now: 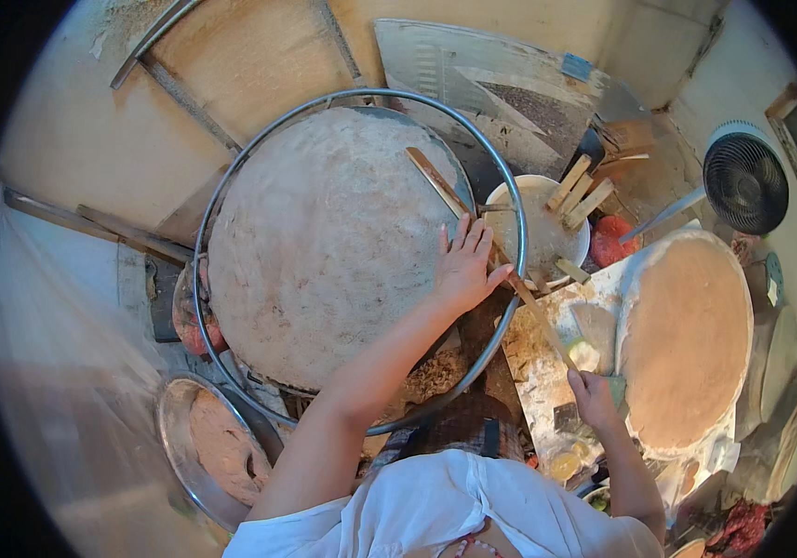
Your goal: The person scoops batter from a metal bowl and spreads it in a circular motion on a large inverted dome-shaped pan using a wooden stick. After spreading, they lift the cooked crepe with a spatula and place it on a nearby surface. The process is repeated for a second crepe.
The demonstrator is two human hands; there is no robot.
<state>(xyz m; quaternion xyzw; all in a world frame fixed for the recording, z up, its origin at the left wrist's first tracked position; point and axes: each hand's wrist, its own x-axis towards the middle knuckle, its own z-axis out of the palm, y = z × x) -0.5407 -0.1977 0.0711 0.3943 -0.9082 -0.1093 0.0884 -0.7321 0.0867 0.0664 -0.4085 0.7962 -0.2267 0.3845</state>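
Note:
A large round surface coated with grey, rough paste [333,242] fills the middle of the view. A metal hoop [521,219] runs around and above it. Across the hoop's right side slants a long, thin wooden stick [547,324]. My right hand [594,398] is closed around the stick's near end, beside an oval tan slab [687,339]. Fingers stretched out, my left hand [466,267] lies over the stick's middle, at the right edge of the round surface. The palm hides part of the stick, and I cannot tell how firmly it presses.
Behind the hoop's right side stands a white basin [582,249] with several wooden pieces in it. A black fan [744,183] is at the far right. At lower left sits a metal bowl of pinkish paste [221,446]. Plastic sheeting [63,400] hangs on the left.

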